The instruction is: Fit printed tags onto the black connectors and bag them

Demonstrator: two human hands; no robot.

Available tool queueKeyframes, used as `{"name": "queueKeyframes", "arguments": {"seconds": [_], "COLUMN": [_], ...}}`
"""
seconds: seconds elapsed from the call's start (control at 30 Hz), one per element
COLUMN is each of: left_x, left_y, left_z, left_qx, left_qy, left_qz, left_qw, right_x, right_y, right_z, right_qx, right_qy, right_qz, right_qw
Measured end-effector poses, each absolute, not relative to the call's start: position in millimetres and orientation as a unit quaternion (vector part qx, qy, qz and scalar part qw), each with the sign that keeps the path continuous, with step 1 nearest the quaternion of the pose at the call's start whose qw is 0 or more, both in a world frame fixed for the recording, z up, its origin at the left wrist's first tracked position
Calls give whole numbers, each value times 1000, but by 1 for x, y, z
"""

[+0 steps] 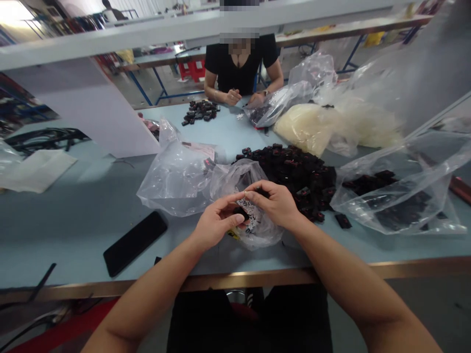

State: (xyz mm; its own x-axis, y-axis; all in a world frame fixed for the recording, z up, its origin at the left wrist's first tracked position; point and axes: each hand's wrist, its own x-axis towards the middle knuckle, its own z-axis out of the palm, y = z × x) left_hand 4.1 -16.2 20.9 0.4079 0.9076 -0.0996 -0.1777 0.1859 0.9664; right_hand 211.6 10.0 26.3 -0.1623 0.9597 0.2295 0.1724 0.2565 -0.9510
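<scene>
My left hand [217, 220] is closed around a small black piece [242, 213], its thumb lying across it. Close by, my right hand [274, 202] is pinched, with thumb and forefinger meeting at the left fingertips. Whatever sits in that pinch is too small to name. Beneath both hands lies an open clear plastic bag [263, 238] holding many small white parts [252, 215]. A large heap of black pieces with red marks [294, 171] spreads beyond my right hand.
A black phone [135, 243] lies left of my hands. Clear bags stand at left [172, 176] and right [401, 206], the right one with black pieces inside. Across the table sits a person [241, 73] beside a smaller black pile [200, 112]. A white rail [184, 29] crosses above.
</scene>
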Motion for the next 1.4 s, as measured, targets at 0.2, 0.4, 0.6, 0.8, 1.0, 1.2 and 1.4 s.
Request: {"name": "queueKeyframes", "arguments": {"seconds": [0.2, 0.4, 0.6, 0.8, 1.0, 1.2, 1.4], "left_x": [4, 6, 6, 6, 5, 6, 7], "left_y": [-16, -16, -14, -13, -13, -13, -16], "left_z": [21, 22, 17, 15, 15, 14, 9], "left_qx": [507, 507, 481, 496, 520, 532, 553], "left_qy": [359, 370, 395, 396, 400, 407, 384], "left_qz": [391, 407, 461, 467, 452, 457, 450], "left_qw": [679, 664, 632, 616, 604, 584, 586], "right_x": [213, 215, 214, 214, 214, 217, 224], "right_y": [11, 11, 6, 5, 7, 9, 15], "right_z": [24, 30, 37, 37, 30, 33, 37], "right_qx": [-437, -428, -406, -383, -364, -355, -337], "right_qy": [-596, -612, -658, -673, -696, -703, -660], "right_qz": [490, 488, 480, 488, 457, 475, 594], "right_qw": [463, 453, 415, 403, 416, 392, 312]}}
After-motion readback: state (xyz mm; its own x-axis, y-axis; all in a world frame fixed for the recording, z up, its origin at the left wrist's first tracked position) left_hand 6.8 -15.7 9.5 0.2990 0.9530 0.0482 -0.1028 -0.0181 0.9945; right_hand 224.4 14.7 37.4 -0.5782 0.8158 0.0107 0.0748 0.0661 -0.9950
